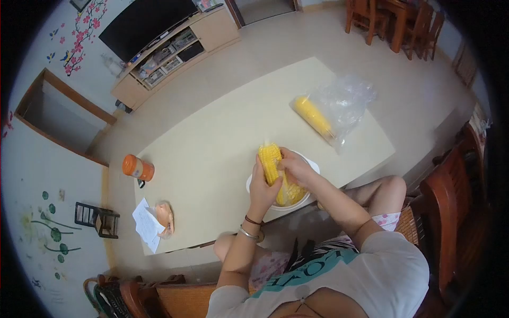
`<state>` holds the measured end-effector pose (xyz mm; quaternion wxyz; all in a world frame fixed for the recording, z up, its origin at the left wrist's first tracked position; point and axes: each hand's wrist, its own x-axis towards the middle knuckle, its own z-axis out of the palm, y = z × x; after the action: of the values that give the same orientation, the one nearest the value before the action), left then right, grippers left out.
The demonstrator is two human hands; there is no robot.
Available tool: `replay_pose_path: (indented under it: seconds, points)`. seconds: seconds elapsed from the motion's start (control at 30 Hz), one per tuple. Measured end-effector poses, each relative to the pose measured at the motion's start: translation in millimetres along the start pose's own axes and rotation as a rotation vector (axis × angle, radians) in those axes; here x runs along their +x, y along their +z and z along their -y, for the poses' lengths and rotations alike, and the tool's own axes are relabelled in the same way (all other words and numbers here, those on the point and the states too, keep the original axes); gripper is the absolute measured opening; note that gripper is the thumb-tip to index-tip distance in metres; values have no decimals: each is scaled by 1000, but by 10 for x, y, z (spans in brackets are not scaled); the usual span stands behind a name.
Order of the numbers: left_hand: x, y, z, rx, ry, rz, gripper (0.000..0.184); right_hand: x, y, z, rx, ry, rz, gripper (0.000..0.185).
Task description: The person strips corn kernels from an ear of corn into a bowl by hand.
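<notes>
Nearer the body than the fingers (289,158), the shirt (382,267) bears large letters (313,269), seemingly "OT"; the sheet (146,222) left of the fingers is illegible.

Both hands (262,190) curl close together, forearms (339,204) converging.

The corn cob (270,158) is yellow, with full kernel rows and a paler strip along its 3 o'clock side. It is held tilted above the bowl (315,166), its upper end pointing to 11 o'clock. This white bowl stands at the worktop's (222,159) 6 o'clock edge; loose yellow kernels (296,197) lie inside.
</notes>
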<state>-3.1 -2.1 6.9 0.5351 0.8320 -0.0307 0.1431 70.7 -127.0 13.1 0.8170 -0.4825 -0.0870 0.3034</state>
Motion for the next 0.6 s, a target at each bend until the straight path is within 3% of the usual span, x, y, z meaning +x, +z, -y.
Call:
replay_pose_path:
  seconds: [0.07, 0.17, 0.37, 0.6]
  points:
    - [15, 5, 21, -75, -38, 7, 81, 6, -46, -34, 208, -27, 108, 40]
    - [11, 3, -29, -119, -38, -4, 81, 13, -10, -81, 303, -18, 19, 38]
    - [-5, 13, 53, -105, -6, -11, 83, 173, -73, -308, 351, 10, -53, 35]
    - [-22, -3, 25, -91, -10, -11, 83, 124, 63, -65, 404, 93, -54, 27]
